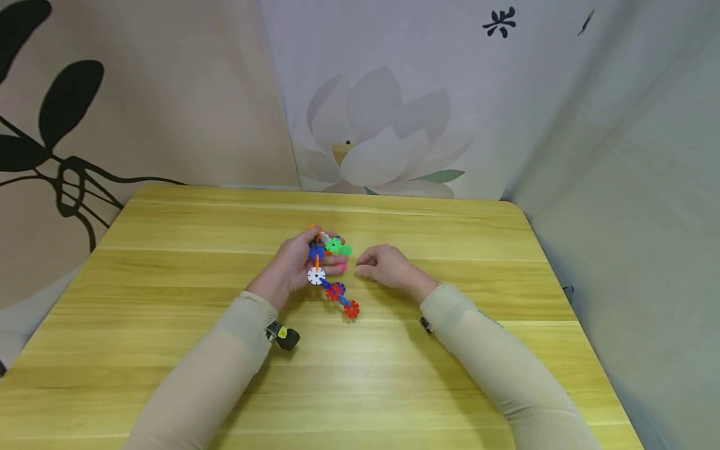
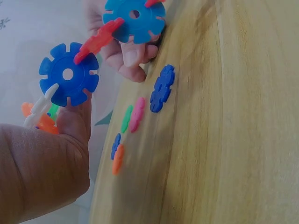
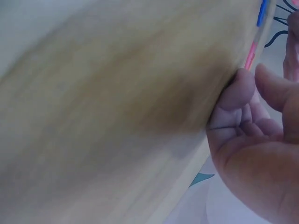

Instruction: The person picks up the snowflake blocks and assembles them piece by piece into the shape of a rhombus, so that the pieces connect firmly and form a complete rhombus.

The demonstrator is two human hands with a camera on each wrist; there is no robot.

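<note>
A linked chain of notched plastic snowflake discs [image 1: 317, 252] hangs from my left hand [image 1: 291, 261], whose thumb and fingers grip its upper part. Blue, white and red discs trail down toward me, ending in a red disc [image 1: 351, 309]. In the left wrist view a blue disc [image 2: 57, 70] joins a light-blue disc [image 2: 122, 18] through a red one. My right hand [image 1: 388, 265] is just right of the chain, low over the table. Its fingers are loosely curled, with thumb and index finger apart and nothing between them in the right wrist view.
Loose discs lie on the wooden table [image 1: 450, 369] beyond the hands: a blue disc [image 2: 162, 88], a pink disc [image 2: 138, 115], a green disc [image 2: 126, 118], an orange disc [image 2: 118, 159] and another blue one. A flower-printed curtain [image 1: 382, 125] hangs behind the table's far edge.
</note>
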